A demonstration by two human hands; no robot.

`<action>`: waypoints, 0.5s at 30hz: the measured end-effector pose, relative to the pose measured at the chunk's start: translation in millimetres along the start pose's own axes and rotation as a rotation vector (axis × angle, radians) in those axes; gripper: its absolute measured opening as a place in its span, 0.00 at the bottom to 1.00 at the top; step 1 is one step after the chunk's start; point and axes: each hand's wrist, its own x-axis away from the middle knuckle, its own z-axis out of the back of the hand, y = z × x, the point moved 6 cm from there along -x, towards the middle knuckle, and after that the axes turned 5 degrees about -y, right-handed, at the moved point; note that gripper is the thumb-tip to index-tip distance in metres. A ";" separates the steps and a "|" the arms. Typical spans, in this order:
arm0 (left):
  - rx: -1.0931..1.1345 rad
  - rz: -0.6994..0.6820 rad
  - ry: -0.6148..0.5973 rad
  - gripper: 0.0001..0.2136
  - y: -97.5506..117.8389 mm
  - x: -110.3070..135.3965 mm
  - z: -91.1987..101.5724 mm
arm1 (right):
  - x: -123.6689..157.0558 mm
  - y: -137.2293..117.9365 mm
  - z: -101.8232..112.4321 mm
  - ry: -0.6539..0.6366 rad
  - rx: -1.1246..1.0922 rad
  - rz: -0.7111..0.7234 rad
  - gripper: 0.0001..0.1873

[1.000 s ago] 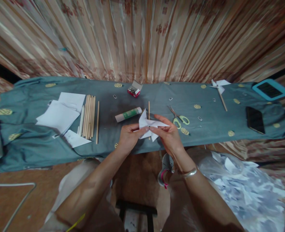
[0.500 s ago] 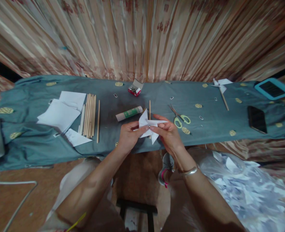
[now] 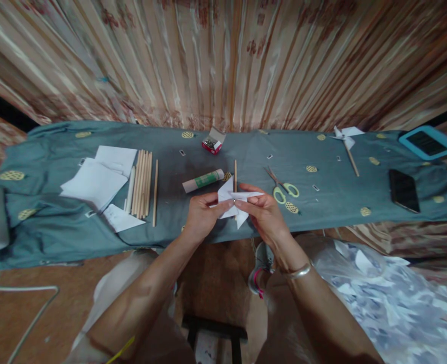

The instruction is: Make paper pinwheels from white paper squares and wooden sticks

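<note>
Between my two hands is a white paper pinwheel point(image 3: 227, 191), its folded blades pointing outward and a small pin head at its centre. My left hand point(image 3: 204, 213) grips its left side, thumb pressed near the centre. From the right, my right hand point(image 3: 263, 210) pinches it, thumb tip meeting the left one at the middle. A wooden stick point(image 3: 235, 173) lies beneath the pinwheel, its upper end showing beyond the paper; whether it is joined to the paper is hidden. Just behind my hands is a green-and-white glue stick point(image 3: 204, 180), and scissors point(image 3: 282, 188) with pale green handles lie to the right.
On the cloth-covered table point(image 3: 322, 197), paper sheets point(image 3: 94, 182) and a row of wooden sticks point(image 3: 141, 184) lie left. A small red box of pins point(image 3: 213, 142) sits at the back. Rightward are another pinwheel point(image 3: 347, 141), a phone point(image 3: 403, 189) and a blue-framed tablet point(image 3: 428, 141). A bag of paper scraps point(image 3: 390, 298) stands below.
The whole view has shifted slightly, so the table sits a little lower. Both hands keep nearly the same hold on the pinwheel.
</note>
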 end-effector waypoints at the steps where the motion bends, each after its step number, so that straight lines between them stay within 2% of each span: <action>1: -0.004 -0.001 0.000 0.12 0.2 -0.2 0.1 | 0.0 -0.3 -0.2 0.000 0.001 0.004 0.30; 15: -0.069 -0.034 0.019 0.12 -0.7 -0.6 3.0 | -1.2 1.1 0.2 0.010 0.027 -0.004 0.31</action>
